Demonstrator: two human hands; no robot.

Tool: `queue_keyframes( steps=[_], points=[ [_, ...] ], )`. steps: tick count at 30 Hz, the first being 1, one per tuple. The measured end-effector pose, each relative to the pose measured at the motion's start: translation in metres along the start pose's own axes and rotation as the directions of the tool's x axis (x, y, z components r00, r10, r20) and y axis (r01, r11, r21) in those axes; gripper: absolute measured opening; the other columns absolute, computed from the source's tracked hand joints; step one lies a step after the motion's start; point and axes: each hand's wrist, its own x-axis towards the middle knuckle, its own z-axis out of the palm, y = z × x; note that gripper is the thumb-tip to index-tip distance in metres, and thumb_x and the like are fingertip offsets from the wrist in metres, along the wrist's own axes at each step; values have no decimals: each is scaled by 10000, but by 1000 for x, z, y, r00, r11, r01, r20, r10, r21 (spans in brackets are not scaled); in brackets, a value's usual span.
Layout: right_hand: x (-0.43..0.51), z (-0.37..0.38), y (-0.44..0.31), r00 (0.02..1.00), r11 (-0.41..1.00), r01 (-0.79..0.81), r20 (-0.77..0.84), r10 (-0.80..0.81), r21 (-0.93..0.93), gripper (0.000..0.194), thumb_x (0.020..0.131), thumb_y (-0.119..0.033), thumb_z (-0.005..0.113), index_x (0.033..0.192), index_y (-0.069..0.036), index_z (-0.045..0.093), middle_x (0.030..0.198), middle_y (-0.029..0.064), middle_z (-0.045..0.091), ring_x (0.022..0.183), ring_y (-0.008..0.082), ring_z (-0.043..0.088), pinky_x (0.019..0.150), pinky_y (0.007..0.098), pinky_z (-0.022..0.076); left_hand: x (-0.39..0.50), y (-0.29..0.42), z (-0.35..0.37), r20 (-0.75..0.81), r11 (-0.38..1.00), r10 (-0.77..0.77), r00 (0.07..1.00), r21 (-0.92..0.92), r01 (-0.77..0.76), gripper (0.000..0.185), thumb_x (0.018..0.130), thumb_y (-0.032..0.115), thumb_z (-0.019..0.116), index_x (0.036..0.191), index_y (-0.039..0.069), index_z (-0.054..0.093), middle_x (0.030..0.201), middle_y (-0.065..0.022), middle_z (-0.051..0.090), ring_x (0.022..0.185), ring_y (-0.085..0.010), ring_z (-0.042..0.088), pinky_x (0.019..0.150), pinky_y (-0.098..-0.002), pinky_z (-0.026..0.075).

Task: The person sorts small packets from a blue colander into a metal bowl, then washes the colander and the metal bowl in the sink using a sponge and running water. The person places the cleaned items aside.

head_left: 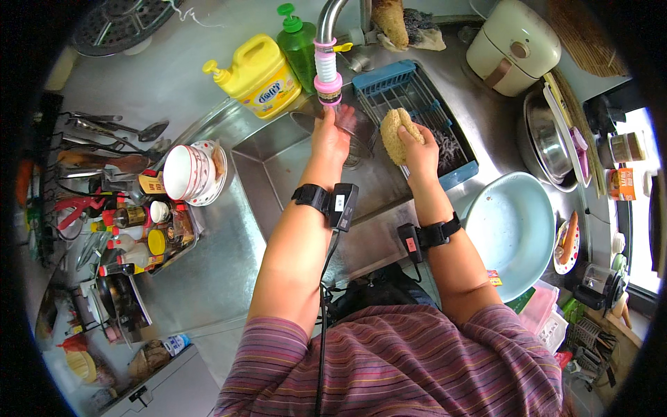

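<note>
My left hand [332,136] is under the faucet's pink-and-white nozzle [327,78], over the steel sink [276,156]. It grips a clear lid or bowl [362,136], and its fingertips show through the see-through wall. The exact shape of that piece is hard to tell. My right hand [421,148] holds a tan, rough-textured scrubber, likely a loofah [395,136], thumb on top, to the right of the clear piece. Beneath the scrubber lies a blue-ended drain basket [385,78] with wire bars and a dark, stringy scrubber or similar thing inside.
A yellow detergent jug [266,78] and green pump bottle [298,47] stand behind the sink. Stacked bowls [187,172] and crowded condiment bottles [136,245] are at left. A pale blue basin [513,234], steel bowls [547,140] and a cream air fryer [513,47] are at right.
</note>
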Motion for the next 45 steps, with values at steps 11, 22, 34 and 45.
queue_keyframes(
  steps=[11, 22, 34, 45],
  points=[
    [35, -13, 18, 978, 995, 82, -188, -90, -51, 457, 796, -241, 701, 1155, -14, 534, 1015, 113, 628, 886, 187, 613, 767, 299, 488, 16, 32, -4, -76, 976, 8, 997, -215, -24, 338, 987, 315, 365, 1005, 31, 547, 976, -114, 624, 859, -273, 618, 833, -440, 494],
    [97, -11, 49, 957, 846, 124, -163, -241, -519, 626, 716, -285, 722, 1294, -201, 497, 1124, 176, 608, 990, 337, 604, 852, 393, 473, 8, 74, -47, -188, 874, -61, 980, -485, -39, 482, 1004, 356, 237, 1076, -20, 530, 1061, -167, 628, 994, -304, 619, 884, -444, 512],
    [46, 64, 39, 937, 992, -11, 344, 56, -130, 236, 866, -241, 614, 985, -38, 596, 929, 89, 612, 799, 208, 594, 711, 341, 491, -84, 92, -77, -286, 838, 224, 932, 544, -35, 364, 835, 373, 668, 910, 55, 509, 643, -83, 618, 529, -190, 612, 462, -282, 464],
    [44, 118, 24, 719, 967, -254, 664, 205, -24, 295, 900, -243, 566, 1094, -21, 568, 978, 88, 630, 881, 169, 574, 719, 278, 452, -129, 86, -76, 384, -292, 55, 922, 889, -353, 216, 791, 267, 694, 802, 77, 594, 693, -64, 629, 617, -196, 602, 564, -313, 453]
  ],
)
